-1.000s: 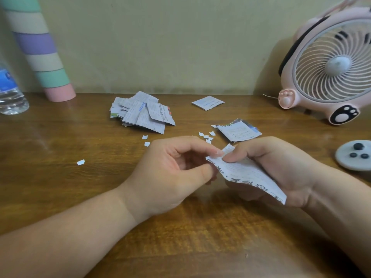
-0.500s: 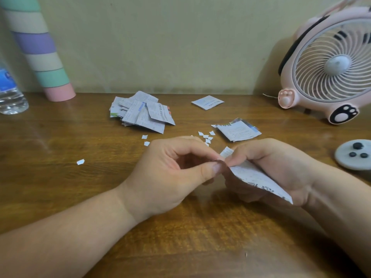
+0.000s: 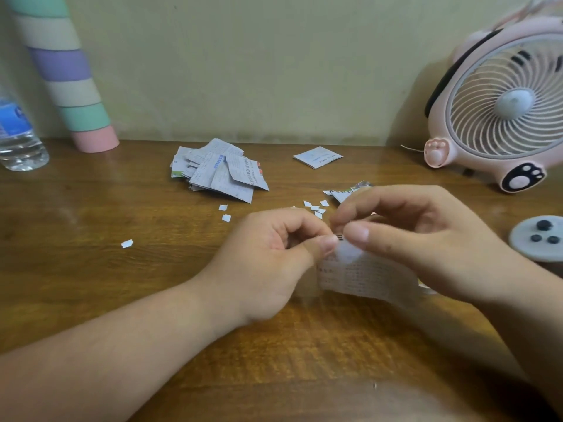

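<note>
A: Where is the printed slip [image 3: 365, 275] right now?

B: At the near middle of the worktop [image 3: 91, 208], held up between both hands. Its top edge sits at the fingertips and the rest hangs below the right hand [image 3: 426, 239]. It's blurred, so I can't tell whether its lower edge touches the wood.

A: And the fingers?

B: The left hand [image 3: 268, 263] has thumb and forefinger curled tight, pinching the slip's top corner. The right hand pinches the same edge just beside it — thumb in front, forefinger behind — with its other fingers [image 3: 405, 205] loosely bent above. The two pinches almost touch.

A: What else is lying about?

B: Farther back, left of centre, there's a pile of slips [image 3: 219, 170] fanned over one another. A single folded slip [image 3: 317, 156] lies to the right of the pile, close to the wall. Small white scraps [image 3: 315, 207] are strewn just beyond the hands, and a lone scrap [image 3: 127, 243] lies well off to the left. Another slip [image 3: 350, 191] peeks out behind the right hand, mostly hidden.

A: And round the edges?

B: A pink fan [image 3: 505, 108] with paw-shaped feet stands at the far right, and a grey disc [image 3: 539, 239] with three dark buttons lies nearer on that side. A water bottle [image 3: 18, 138] stands at the far left, and a striped tube [image 3: 70, 83] leans against the wall beside it.
</note>
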`<state>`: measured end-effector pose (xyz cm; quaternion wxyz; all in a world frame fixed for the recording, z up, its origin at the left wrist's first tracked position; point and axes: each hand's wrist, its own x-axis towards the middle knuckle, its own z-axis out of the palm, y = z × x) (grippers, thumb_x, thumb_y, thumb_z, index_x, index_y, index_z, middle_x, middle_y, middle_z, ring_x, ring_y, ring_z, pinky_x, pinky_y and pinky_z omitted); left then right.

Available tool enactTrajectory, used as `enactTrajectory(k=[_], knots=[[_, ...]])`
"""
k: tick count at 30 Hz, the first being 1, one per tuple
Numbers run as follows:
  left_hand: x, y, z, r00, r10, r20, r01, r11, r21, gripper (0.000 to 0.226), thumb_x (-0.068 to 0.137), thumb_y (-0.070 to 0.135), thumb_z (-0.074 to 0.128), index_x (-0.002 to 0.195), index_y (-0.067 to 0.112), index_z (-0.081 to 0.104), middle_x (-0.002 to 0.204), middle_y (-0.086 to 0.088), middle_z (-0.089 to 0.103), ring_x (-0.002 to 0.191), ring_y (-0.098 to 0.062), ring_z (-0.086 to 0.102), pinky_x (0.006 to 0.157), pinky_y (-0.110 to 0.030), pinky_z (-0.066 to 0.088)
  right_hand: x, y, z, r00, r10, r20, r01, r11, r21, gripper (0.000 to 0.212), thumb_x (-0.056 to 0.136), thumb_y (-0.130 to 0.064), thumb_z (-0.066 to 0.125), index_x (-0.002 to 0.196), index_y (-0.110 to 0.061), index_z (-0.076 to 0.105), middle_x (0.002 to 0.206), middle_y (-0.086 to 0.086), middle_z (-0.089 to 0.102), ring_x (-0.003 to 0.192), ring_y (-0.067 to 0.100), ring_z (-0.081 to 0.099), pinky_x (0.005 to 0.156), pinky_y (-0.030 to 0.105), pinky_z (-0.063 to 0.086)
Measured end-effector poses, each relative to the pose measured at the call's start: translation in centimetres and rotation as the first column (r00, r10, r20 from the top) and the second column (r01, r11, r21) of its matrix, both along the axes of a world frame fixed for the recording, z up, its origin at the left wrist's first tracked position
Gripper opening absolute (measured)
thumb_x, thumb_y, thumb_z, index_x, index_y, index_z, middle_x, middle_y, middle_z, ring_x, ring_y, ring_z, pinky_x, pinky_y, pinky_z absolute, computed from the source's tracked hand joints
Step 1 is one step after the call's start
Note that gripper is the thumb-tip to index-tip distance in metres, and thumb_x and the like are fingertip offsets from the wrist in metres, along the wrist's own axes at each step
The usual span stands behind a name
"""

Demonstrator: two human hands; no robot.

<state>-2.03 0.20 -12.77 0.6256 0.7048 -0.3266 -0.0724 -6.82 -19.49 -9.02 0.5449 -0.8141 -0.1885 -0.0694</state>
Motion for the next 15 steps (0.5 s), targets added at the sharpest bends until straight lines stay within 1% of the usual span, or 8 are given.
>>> enactTrajectory(k=[1,2,3,5,7,10,12,15], knots=[[-0.07,-0.08,-0.04,0.999,0.007,-0.036,-0.007,1.000,-0.002,0.013,0.092,0.006,0.070,0.081,0.013,0.071,0.059,0.018,0.057,0.049,0.004,0.048,0.051,-0.005,0.034,0.06,-0.06,-0.24,0.999,-0.004,0.041,0.006,0.999,-0.045,0.019,0.078,-0.032,0.080,0.092,-0.020,0.079,0.086,0.009,0.075,0.075,0.032,0.065,0.066,0.034,0.053],[-0.11,-0.11,-0.09,0.997,0.011,-0.074,-0.011,1.000,-0.006,0.013,0.092,0.003,0.069,0.082,0.011,0.071,0.060,0.016,0.058,0.049,0.004,0.047,0.051,-0.006,0.034,0.13,-0.11,-0.45,0.995,-0.021,0.096,0.031,0.994,-0.104,0.013,0.079,-0.029,0.078,0.090,-0.022,0.080,0.083,0.007,0.074,0.069,0.025,0.063,0.063,0.031,0.051],[-0.19,-0.15,-0.09,0.994,0.013,-0.104,-0.014,1.000,-0.007,0.014,0.091,0.001,0.068,0.083,0.011,0.072,0.061,0.015,0.058,0.049,0.004,0.047,0.051,-0.006,0.034,0.20,-0.14,-0.57,0.987,-0.036,0.156,0.061,0.985,-0.162,0.009,0.081,-0.026,0.077,0.090,-0.024,0.080,0.081,0.003,0.073,0.068,0.019,0.063,0.063,0.033,0.051],[-0.30,-0.21,0.00,0.991,0.022,-0.130,-0.022,1.000,0.006,0.017,0.091,-0.002,0.066,0.082,0.011,0.071,0.057,0.017,0.058,0.046,0.005,0.048,0.050,-0.005,0.035,0.33,-0.26,-0.72,0.967,-0.035,0.251,0.101,0.961,-0.256,0.009,0.084,-0.023,0.076,0.092,-0.021,0.079,0.082,-0.002,0.073,0.076,0.018,0.067,0.071,0.040,0.053],[-0.32,-0.25,0.02,0.989,0.038,-0.146,-0.037,0.999,0.015,0.016,0.092,-0.002,0.065,0.083,0.010,0.070,0.053,0.017,0.056,0.043,0.005,0.047,0.048,-0.005,0.034,0.43,-0.41,-0.76,0.949,-0.022,0.315,0.129,0.938,-0.323,0.009,0.084,-0.023,0.076,0.092,-0.020,0.079,0.085,-0.006,0.073,0.084,0.020,0.068,0.075,0.042,0.053],[-0.50,-0.32,0.10,0.985,0.065,-0.157,-0.061,0.998,0.033,0.013,0.092,0.000,0.066,0.085,0.008,0.072,0.048,0.017,0.054,0.042,0.004,0.046,0.048,-0.005,0.033,0.45,-0.40,-0.83,0.942,-0.048,0.332,0.172,0.918,-0.357,0.009,0.083,-0.027,0.076,0.091,-0.025,0.079,0.085,-0.010,0.072,0.087,0.017,0.067,0.076,0.035,0.052],[-0.51,-0.22,0.10,0.985,0.083,-0.148,-0.076,0.996,0.047,0.011,0.092,0.002,0.067,0.087,0.009,0.074,0.048,0.017,0.054,0.043,0.003,0.046,0.048,-0.007,0.034,0.45,-0.16,-0.93,0.942,-0.063,0.330,0.190,0.910,-0.368,0.009,0.083,-0.028,0.076,0.090,-0.025,0.079,0.083,-0.010,0.072,0.087,0.015,0.066,0.075,0.031,0.050],[-0.47,0.12,0.11,0.989,0.075,-0.124,-0.068,0.996,0.065,0.014,0.090,0.002,0.071,0.092,0.016,0.075,0.058,0.013,0.059,0.050,-0.002,0.047,0.052,-0.012,0.038,0.60,-0.16,-1.07,0.931,-0.073,0.357,0.219,0.895,-0.389,0.005,0.081,-0.026,0.075,0.083,-0.022,0.077,0.082,-0.011,0.070,0.085,0.014,0.065,0.073,0.028,0.050]])
